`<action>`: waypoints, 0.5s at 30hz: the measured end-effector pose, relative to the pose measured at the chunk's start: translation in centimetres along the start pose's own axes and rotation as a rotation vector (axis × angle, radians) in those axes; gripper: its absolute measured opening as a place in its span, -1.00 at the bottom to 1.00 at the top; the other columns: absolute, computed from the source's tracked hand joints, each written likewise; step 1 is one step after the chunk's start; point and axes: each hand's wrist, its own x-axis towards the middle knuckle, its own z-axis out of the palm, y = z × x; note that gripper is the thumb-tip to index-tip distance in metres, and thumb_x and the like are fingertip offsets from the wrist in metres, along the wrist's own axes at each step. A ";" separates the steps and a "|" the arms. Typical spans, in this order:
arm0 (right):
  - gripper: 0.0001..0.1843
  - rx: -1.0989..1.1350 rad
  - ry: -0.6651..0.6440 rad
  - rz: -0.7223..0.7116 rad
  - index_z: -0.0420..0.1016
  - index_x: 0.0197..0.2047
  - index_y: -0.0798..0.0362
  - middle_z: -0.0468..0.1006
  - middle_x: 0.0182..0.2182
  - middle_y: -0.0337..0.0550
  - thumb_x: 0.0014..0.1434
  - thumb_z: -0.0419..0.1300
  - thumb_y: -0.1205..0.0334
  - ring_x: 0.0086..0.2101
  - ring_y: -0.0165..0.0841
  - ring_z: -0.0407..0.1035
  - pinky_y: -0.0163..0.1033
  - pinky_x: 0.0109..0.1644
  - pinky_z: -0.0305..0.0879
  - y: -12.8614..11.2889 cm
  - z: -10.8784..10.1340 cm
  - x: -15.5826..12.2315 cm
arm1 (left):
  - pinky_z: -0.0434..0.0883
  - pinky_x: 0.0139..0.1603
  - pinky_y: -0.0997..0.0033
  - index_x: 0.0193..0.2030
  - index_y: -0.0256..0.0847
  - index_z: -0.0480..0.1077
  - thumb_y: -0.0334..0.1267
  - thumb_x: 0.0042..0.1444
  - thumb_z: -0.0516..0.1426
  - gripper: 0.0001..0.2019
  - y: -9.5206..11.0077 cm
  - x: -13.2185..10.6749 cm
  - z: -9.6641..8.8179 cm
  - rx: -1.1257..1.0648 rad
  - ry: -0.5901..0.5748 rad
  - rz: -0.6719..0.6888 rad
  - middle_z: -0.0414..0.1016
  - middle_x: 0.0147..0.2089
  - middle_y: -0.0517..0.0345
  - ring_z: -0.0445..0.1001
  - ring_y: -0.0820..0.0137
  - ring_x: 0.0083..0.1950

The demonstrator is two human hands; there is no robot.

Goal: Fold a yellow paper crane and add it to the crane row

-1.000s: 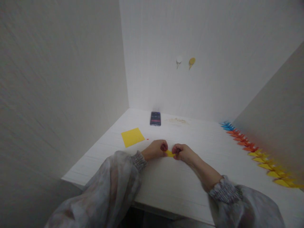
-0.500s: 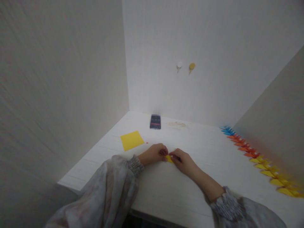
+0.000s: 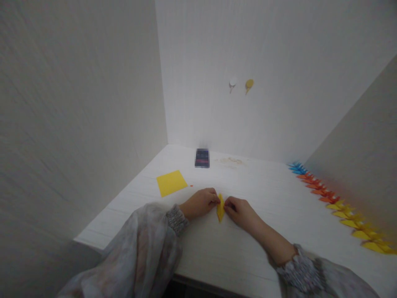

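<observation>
A narrow piece of folded yellow origami paper (image 3: 220, 211) stands lengthwise between my two hands, pointed at its near end. My left hand (image 3: 203, 202) pinches its left edge with the fingertips. On the other side, my right hand (image 3: 238, 207) has its fingers closed at the paper's right edge. The finer folds are too small to make out.
A square yellow sheet (image 3: 171, 183) lies to the left, with a tiny orange scrap (image 3: 191, 186) beside it. Farther back is a pixelated phone (image 3: 202, 158). Folded paper cranes (image 3: 347, 223) in blue, orange and yellow line the right wall. Two hooks (image 3: 249, 84) hang on the back wall.
The folded yellow paper has turned from lying mostly covered by my fingers to standing lengthwise between my hands, showing more of itself. My right hand has shifted slightly.
</observation>
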 end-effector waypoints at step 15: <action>-0.83 0.042 -0.057 -0.374 0.51 -0.30 -0.01 0.37 -0.34 -0.13 0.02 0.16 0.18 -0.29 -0.34 0.27 -0.23 -0.20 0.21 1.7 -1.3 0.2 | 0.19 -0.04 0.42 -0.24 -0.15 0.45 -0.32 0.04 0.03 -0.80 0.6 0.1 -0.9 -0.075 -0.154 0.116 0.47 -0.15 0.15 0.34 0.42 -0.14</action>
